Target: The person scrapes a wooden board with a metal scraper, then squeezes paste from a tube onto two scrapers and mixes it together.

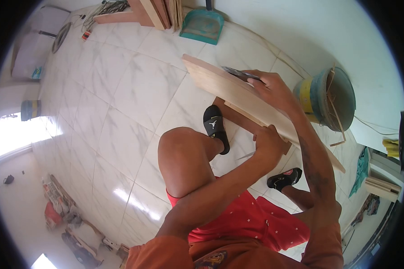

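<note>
A long pale wooden board [229, 85] stands on its edge, slanting across in front of my legs. My right hand [274, 89] is closed on a dark, flat hand tool [238, 72] at the board's upper edge; its exact kind I cannot tell. Lower down, my left hand [270, 142] is wrapped round the board's near side, by a narrow wooden strip [242, 112]. A thin pointed sliver [245, 156] shows beside the left wrist. Behind the strip, a brown wooden piece [240, 120] reaches toward the floor between my feet.
To the right, a bucket [330, 98] with a yellow band holds wood offcuts, near the wall. A green dustpan [203, 27] lies ahead, beside leaning planks [155, 13] and coiled cable [114, 8]. My sandalled feet stand on glossy marbled tiles [121, 107]. Stacked items [76, 224] line the left wall.
</note>
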Motion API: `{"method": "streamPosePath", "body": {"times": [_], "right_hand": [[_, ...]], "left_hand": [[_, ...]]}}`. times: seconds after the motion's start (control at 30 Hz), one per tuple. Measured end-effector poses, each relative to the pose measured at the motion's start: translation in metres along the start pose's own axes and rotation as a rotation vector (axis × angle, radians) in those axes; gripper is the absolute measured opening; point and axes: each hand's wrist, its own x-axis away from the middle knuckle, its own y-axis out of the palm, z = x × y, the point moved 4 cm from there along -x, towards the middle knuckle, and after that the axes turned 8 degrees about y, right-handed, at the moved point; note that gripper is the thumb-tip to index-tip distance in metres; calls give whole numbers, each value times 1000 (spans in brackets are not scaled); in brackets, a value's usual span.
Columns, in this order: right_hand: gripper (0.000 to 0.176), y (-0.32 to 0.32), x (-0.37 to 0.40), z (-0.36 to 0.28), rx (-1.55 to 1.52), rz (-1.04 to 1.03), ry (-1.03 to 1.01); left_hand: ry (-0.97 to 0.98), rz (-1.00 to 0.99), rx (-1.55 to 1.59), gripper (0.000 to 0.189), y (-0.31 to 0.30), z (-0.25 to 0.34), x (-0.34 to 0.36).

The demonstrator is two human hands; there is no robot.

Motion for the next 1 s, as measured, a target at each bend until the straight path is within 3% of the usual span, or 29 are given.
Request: {"method": "streamPosePath", "body": {"times": [0.2, 0.37, 0.53, 0.7, 0.9, 1.0], "right_hand": [[30, -11, 9, -15, 117, -18, 154], [30, -16, 17, -6, 73, -19, 76], [31, 4, -11, -20, 51, -39, 5], [31, 0, -11, -28, 124, -43, 86], [29, -2, -5, -14, 58, 18, -114], [29, 6, -24, -31, 96, -28, -44]], "left_hand": [[-77, 195, -20, 23, 24, -20, -15], [-79, 291, 26, 26, 20, -20, -13], [-100, 289, 35, 27, 20, -19, -15], [-103, 299, 26, 29, 21, -20, -15], [-98, 232, 47, 29, 14, -19, -12], [-99, 173, 59, 27, 8, -21, -12]]}}
